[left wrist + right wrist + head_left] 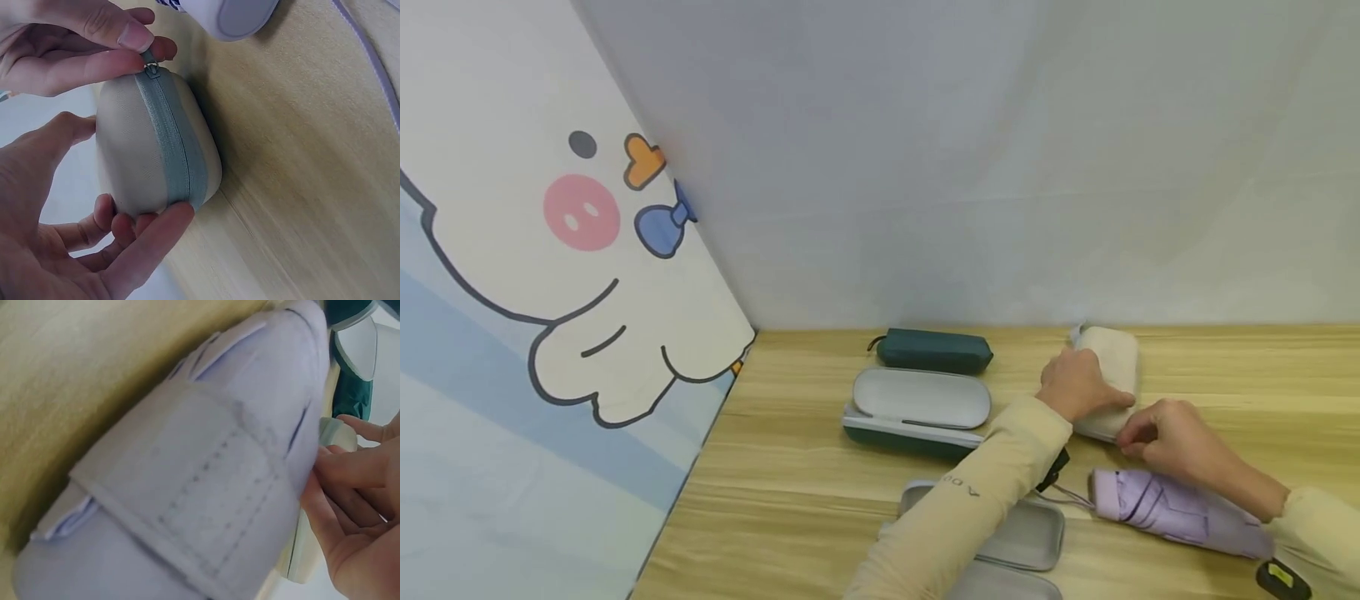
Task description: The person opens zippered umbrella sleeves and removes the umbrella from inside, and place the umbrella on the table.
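Note:
A beige hard-shell zip case [1114, 358] with a grey-green zip band lies near the back of the table, by the wall. My left hand [1078, 387] grips it, thumb and fingers spread around its body. In the left wrist view, my right hand [81, 47] pinches the small zipper pull [150, 59] at one end of the band. The zip [172, 137] looks closed along the stretch that shows. Just in front of the right hand lies a folded lilac umbrella [1180, 508], which fills much of the right wrist view and partly hides the case there.
Left of the hands lie a dark green folded umbrella [934, 351] and a green case [921, 398] standing open with a grey lining. A second opened grey-lined case [1022, 533] is partly under the left sleeve. A small black-and-yellow object [1283, 579] sits by the right sleeve.

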`<state>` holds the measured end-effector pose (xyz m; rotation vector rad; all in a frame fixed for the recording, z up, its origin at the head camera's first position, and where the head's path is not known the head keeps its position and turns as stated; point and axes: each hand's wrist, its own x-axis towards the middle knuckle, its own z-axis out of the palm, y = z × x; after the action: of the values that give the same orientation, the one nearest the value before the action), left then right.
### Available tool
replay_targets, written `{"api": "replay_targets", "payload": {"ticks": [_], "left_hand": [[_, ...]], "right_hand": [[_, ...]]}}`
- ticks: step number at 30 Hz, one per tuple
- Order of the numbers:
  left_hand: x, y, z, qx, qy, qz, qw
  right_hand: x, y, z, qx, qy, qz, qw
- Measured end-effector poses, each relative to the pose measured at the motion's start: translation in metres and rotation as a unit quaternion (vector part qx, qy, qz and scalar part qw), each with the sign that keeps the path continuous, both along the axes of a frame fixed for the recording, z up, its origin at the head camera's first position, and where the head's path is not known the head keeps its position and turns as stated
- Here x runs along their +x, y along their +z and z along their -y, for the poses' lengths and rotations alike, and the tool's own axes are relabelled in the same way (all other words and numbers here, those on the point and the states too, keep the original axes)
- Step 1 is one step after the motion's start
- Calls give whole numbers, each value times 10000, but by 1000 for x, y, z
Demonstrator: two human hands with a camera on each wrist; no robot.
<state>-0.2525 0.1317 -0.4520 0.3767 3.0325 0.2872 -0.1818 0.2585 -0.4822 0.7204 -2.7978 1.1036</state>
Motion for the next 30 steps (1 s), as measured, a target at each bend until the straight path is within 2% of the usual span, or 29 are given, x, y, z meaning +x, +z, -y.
{"api": "replay_targets", "payload": {"ticks": [7,15,18,21,24,27,30], "left_hand": [[2,2,-3,-27,272,-3,9996],[1,0,-7,39,301,-105,9995],[-1,-1,-8,94,322,-150,9993],[-4,-2,-8,131,338,-194,9992],[-7,-3,-7,119,276,-196,9994],[-9,0,-4,63,166,-18,9998],[-12,7,1,37,-165,217,9996]], "right_hand": [[2,-1,6,-68,-111,-225,9997],[3,-4,18,-42,-320,-444,9985],[-1,-7,23,-70,-273,-686,9972],[-5,-9,25,-87,-230,-728,9970],[-8,-10,24,-57,-222,-682,9974],[-10,-10,21,-3,-217,-598,9980],[-12,-10,17,17,-215,-526,9984]]}}
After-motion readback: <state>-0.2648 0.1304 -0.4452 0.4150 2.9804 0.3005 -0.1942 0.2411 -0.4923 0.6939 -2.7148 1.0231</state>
